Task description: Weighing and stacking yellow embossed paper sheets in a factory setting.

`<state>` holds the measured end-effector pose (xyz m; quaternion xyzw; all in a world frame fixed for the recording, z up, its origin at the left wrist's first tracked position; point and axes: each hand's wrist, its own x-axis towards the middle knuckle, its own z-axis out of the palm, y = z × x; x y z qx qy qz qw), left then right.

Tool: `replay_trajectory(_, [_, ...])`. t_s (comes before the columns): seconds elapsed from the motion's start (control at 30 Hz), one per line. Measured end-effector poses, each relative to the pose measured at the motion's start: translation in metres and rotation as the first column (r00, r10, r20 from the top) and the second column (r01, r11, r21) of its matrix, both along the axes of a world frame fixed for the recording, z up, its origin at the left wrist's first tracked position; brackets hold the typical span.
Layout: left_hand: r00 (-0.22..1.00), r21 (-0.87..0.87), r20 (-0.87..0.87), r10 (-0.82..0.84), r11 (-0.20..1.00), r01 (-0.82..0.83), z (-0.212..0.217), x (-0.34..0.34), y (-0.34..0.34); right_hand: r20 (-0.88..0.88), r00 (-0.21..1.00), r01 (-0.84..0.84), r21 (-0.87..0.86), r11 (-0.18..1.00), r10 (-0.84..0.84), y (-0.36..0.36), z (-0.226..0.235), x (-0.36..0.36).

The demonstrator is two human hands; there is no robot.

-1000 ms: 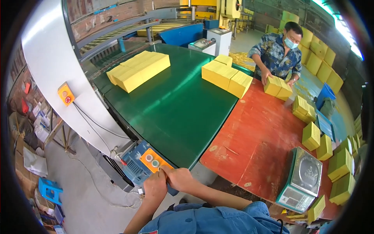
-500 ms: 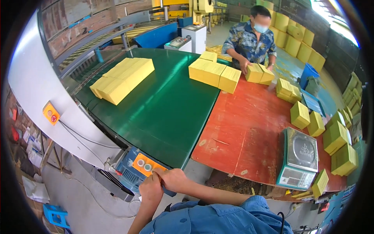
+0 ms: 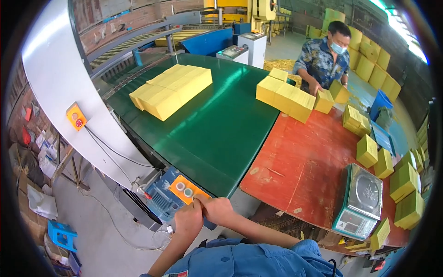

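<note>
My left hand (image 3: 188, 219) and my right hand (image 3: 218, 210) meet at the near end of an orange push-button box (image 3: 188, 189). Both are curled closed, thumbs side by side; their fingers are mostly hidden, so I cannot make out what they grip. Two round buttons show just beyond them. The box sits on a blue motor housing (image 3: 161, 198) at the corner of a green conveyor belt (image 3: 203, 157). On the belt lies a long block of stacked yellow paper (image 3: 173, 90). More yellow paper blocks (image 3: 284, 99) stand where the belt meets a red table (image 3: 295, 161).
Across the table a masked co-worker (image 3: 323, 64) handles two yellow blocks (image 3: 324, 101). A digital scale (image 3: 362, 194) and several more blocks (image 3: 367, 151) stand along the right. A white machine panel (image 3: 60, 69) with an emergency-stop box (image 3: 76, 116) rises at left. A blue stool (image 3: 62, 235) is on the floor.
The co-worker has separated two yellow blocks, the right one now tilted away from the other. My view has shifted, moving the scene rightward. My hands stay at the button box.
</note>
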<state>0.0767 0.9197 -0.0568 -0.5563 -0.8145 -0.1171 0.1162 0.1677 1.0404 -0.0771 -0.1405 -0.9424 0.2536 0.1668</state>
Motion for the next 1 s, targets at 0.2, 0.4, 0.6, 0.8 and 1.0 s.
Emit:
replay_trajectory(0.2, [1.0,-0.04,-0.001,0.007,0.999,-0.007,0.008,0.0045,-0.0005,-0.101,0.995,0.014,0.079,0.997,-0.005,-0.0003,0.0001,0.0009])
replay_trajectory(0.4, [1.0,-0.066,0.008,0.016,0.998,-0.015,0.0036,0.0008,0.0008,-0.092,0.996,-0.008,0.061,0.998,0.013,0.0024,0.0004,-0.0009])
replay_trajectory(0.6, [0.999,-0.094,0.035,0.019,0.995,-0.015,0.0031,0.0009,0.0024,-0.049,0.999,-0.007,0.038,0.999,0.009,0.0047,0.0039,-0.0002])
replay_trajectory(0.8, [1.0,0.007,0.007,0.019,1.0,-0.019,0.0031,0.0044,0.0024,-0.082,0.997,-0.008,0.012,1.0,0.009,0.0024,0.001,0.0013])
replay_trajectory(1.0, [0.998,-0.106,0.02,0.051,0.993,-0.049,0.0095,0.0053,0.0057,-0.058,0.998,-0.014,0.021,1.0,0.016,0.0061,0.0021,0.001])
